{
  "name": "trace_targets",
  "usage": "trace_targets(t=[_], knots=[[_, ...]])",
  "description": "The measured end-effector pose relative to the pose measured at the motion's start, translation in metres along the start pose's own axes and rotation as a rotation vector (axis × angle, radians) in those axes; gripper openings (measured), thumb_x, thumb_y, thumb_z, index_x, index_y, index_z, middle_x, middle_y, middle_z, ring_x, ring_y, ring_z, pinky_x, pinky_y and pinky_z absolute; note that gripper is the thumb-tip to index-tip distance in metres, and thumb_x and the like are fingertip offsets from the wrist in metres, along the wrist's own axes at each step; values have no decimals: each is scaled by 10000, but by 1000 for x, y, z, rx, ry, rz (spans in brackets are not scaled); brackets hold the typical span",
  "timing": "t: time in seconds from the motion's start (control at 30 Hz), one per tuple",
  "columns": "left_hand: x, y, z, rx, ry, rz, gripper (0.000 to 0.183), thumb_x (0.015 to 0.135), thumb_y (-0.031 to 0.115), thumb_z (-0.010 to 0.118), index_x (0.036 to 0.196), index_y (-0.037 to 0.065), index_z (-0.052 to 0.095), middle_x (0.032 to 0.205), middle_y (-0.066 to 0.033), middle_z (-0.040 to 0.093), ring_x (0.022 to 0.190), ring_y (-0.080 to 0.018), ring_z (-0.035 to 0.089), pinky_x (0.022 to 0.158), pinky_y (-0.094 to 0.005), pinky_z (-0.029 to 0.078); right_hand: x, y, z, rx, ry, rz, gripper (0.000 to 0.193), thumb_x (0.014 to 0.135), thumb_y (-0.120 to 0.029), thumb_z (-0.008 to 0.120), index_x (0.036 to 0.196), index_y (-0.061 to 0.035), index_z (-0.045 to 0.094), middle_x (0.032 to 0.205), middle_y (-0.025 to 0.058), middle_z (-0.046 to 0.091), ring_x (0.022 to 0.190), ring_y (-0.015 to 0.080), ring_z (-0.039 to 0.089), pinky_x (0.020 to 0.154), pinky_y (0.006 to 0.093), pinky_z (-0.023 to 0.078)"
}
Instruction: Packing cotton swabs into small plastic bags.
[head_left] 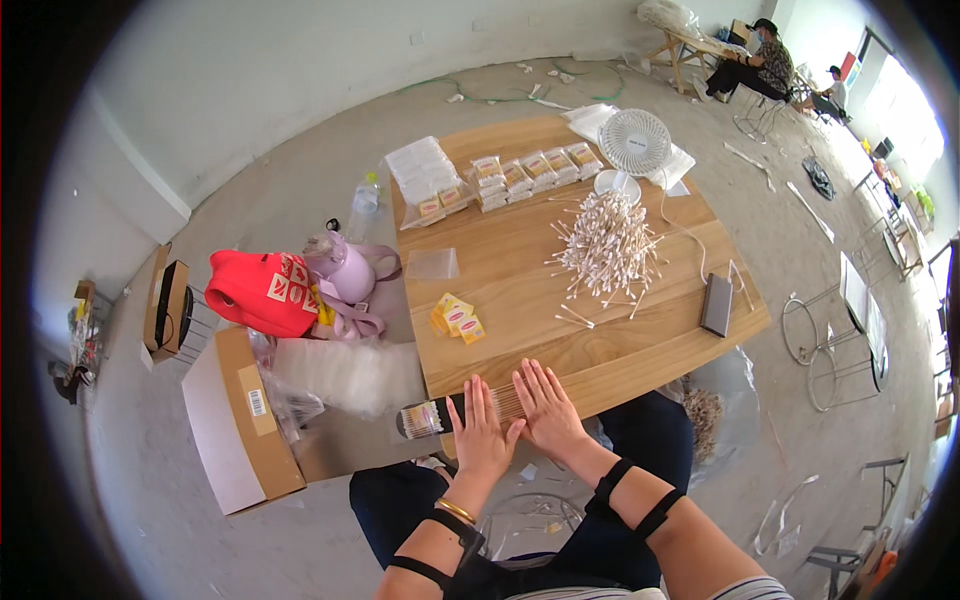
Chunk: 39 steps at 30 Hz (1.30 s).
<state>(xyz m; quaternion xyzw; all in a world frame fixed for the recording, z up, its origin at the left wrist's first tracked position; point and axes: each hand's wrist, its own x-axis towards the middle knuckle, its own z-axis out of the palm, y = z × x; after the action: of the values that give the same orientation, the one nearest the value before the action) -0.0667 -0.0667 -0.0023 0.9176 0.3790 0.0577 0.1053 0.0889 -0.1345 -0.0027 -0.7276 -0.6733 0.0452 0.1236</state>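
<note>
My left hand [483, 440] lies flat with fingers stretched forward at the table's near edge. Beside it, my right hand [550, 412] is also flat, its fingers straight and pointing away from me. A row of cotton swabs [507, 403] lies under and between the two hands, side by side. Left of my left hand, more swab tips show on a dark, round-ended flat piece [408, 424]; my fingers hide part of it. Farther off on the wooden table [510, 285] rises a big loose heap of cotton swabs [612, 240]. Several small yellow and white cards [460, 318] lie nearer, at the left.
A white fan [635, 143] stands behind the heap, and a grey power bank [716, 305] lies at right with a cable. Packed swab bags [535, 172] line the far edge. At left are a cardboard box [245, 420], a red bag [262, 292] and a bottle [366, 205].
</note>
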Motion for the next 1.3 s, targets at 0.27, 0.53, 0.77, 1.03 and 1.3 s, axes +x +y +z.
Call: trace_targets(t=[0.27, 0.53, 0.77, 1.03, 1.3], knots=[[-50, -62, -39, -250, 225, -254, 750, 1053, 459, 439, 1539, -94, 295, 1631, -279, 239, 1537, -403, 206, 1247, -564, 120, 3, -4, -1, -12, -23, 60, 838, 966, -473, 535, 1589, 8, 248, 1669, 226, 201, 1573, 330, 139, 1286, 463, 98], [-52, -157, 16, -607, 394, -580, 514, 1075, 377, 460, 1367, -36, 553, 1116, -192, 678, 1063, -332, 644, 954, -405, 492, 37, -73, 17, 15, 13, -2, 835, 930, -455, 573, 1574, 2, 300, 1659, 220, 243, 1561, 324, 193, 1282, 470, 116], [-8, -137, 2, -1064, 294, -941, 557, 1051, 462, 538, 862, -54, 625, 730, -55, 623, 648, -182, 572, 637, -353, 487, 34, -71, 27, -11, -6, 8, 819, 912, -438, 579, 1573, -28, 325, 1664, 199, 248, 1562, 305, 200, 1280, 478, 126], [-12, -157, 39, -1032, 423, -804, 557, 1024, 531, 570, 883, 0, 663, 804, -54, 631, 730, -142, 584, 638, -328, 491, 39, -81, 26, -31, 31, -11, 812, 912, -446, 574, 1566, -26, 339, 1664, 199, 250, 1564, 302, 195, 1280, 489, 107], [-4, -146, 34, -1071, 489, -709, 538, 1048, 481, 552, 781, 16, 601, 704, -1, 569, 671, -131, 516, 622, -332, 454, 54, -115, 25, 80, -50, 17, 963, 928, -622, 559, 1580, 20, 260, 1655, 220, 247, 1566, 323, 173, 1274, 496, 100]])
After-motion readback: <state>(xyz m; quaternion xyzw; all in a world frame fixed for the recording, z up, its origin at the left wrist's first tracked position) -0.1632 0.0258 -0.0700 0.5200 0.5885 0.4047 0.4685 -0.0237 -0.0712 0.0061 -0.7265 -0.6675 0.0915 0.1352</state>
